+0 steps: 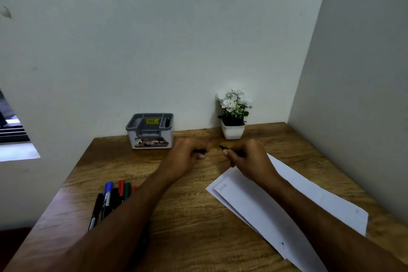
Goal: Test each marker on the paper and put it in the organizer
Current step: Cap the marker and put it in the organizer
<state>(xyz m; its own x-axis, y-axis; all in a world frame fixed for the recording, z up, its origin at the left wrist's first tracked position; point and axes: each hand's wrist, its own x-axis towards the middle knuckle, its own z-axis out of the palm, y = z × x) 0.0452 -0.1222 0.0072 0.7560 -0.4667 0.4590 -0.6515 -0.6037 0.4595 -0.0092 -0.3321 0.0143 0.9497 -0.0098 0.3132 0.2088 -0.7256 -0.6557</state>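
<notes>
My right hand (247,157) grips a black marker (229,150) whose bare tip points left. A small gap away, my left hand (187,157) holds a dark cap (200,151) in curled fingers. Both hands hover above the wooden desk (189,210), in front of the grey organizer (150,131) standing by the wall. One dark marker (167,122) stands in the organizer's right slot. White paper sheets (287,201) with small scribbles lie at the right under my right forearm. Several markers (110,196), blue, black, red and green, lie at the left, partly hidden by my left forearm.
A white pot of white flowers (234,117) stands against the back wall, right of the organizer. A wall closes the desk's right side. The desk's left edge runs beside the loose markers.
</notes>
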